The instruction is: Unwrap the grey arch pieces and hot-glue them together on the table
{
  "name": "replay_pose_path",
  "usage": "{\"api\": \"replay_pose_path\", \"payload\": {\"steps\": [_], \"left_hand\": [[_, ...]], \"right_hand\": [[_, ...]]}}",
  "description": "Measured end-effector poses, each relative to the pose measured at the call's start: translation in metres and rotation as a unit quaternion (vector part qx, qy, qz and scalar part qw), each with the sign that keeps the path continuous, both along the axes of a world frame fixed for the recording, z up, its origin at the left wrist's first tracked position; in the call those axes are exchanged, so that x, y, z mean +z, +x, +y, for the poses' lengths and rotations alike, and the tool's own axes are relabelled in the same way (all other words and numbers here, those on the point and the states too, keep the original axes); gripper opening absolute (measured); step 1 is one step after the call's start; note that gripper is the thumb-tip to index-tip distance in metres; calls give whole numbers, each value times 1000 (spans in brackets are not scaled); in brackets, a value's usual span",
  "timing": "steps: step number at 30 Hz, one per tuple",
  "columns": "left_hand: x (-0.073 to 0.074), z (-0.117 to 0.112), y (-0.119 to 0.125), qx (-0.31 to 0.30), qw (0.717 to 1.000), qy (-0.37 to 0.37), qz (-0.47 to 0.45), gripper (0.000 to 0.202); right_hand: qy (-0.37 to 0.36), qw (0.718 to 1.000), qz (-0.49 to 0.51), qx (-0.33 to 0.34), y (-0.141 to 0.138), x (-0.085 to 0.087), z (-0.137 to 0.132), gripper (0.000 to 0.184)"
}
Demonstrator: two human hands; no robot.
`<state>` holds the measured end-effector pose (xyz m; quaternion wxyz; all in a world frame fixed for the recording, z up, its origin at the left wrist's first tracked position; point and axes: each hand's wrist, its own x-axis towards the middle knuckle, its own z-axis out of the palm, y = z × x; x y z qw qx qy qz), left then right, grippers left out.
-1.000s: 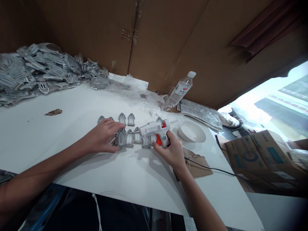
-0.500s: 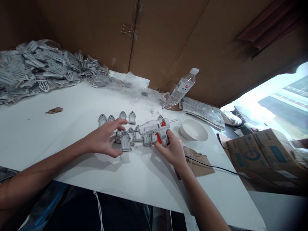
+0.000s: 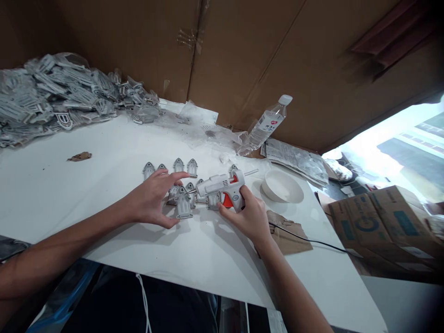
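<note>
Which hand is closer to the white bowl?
Right. The right hand, holding the glue gun, is just beside the bowl; the left hand is farther, over the grey pieces.

Materials and surface finishes at the table [image 3: 104, 194].
Glue gun [image 3: 222, 187]: smooth, glossy white plastic, orange trigger. Arch-shaped pieces [image 3: 183, 203]: matt grey. Table: smooth matt white. Wall [image 3: 243, 55]: rough brown cardboard. Bottle [image 3: 267, 125]: clear plastic. Bowl [image 3: 281, 187]: smooth white.

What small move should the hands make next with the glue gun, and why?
Probably bring the nozzle of the white and orange glue gun, held in the right hand, down onto the grey arch-shaped piece beside the open left hand: the nozzle points at it.
</note>
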<state>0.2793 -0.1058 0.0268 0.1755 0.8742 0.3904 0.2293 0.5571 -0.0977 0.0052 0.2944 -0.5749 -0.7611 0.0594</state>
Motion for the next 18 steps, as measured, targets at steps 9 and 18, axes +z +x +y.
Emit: {"api": "replay_pose_path", "payload": {"steps": [9, 18], "left_hand": [[-1, 0, 0, 1, 1000, -24, 1, 92], [-2, 0, 1, 4, 1000, -18, -5, 91]], "right_hand": [[27, 999, -41, -5, -1, -3, 0, 42], [30, 998, -56, -6, 0, -7, 1, 46]]}}
